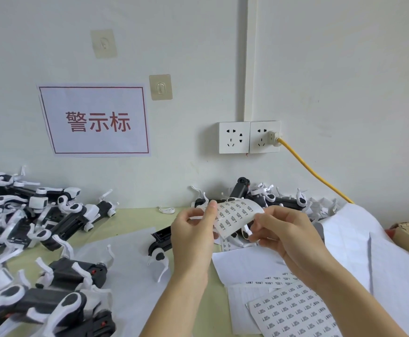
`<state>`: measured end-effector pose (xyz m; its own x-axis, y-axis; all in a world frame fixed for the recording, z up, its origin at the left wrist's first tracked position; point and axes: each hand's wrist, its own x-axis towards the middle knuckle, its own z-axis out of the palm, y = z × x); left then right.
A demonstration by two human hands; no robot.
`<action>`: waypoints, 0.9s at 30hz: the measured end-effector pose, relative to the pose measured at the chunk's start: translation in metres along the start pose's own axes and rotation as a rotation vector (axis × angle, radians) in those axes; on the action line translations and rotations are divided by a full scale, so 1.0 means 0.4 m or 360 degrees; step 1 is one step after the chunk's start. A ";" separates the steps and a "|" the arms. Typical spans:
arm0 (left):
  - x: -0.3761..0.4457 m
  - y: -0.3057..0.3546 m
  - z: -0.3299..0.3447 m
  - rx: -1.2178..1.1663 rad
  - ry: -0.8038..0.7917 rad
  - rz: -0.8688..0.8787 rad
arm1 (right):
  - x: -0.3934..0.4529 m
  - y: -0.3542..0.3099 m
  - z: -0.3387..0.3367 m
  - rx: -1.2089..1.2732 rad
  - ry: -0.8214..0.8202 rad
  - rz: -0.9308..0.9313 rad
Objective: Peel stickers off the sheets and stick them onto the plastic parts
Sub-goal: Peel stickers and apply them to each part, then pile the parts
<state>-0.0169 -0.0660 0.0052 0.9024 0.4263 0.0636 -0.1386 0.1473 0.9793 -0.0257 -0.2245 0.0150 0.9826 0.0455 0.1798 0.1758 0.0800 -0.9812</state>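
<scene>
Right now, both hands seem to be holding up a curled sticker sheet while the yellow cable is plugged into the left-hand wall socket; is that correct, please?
Not quite. The head view shows the yellow cable plugged into the right-hand wall socket; the left-hand socket has nothing in it. The rest stands: the left hand and right hand hold up a curled sticker sheet.

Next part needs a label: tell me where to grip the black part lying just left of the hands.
Grip the black part across its long body, coming from above; it lies flat, and its white curved arms at the near end would slip.
</scene>
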 end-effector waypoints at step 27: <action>-0.034 -0.015 0.017 0.0890 -0.0530 0.0828 | -0.007 0.018 0.016 -0.0876 0.0032 -0.0196</action>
<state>-0.0257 -0.0786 -0.0001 0.8647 0.0183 0.5020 -0.4274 -0.4983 0.7544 -0.0277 -0.2177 0.0077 0.9529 0.0492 0.2993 0.2889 -0.4477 -0.8462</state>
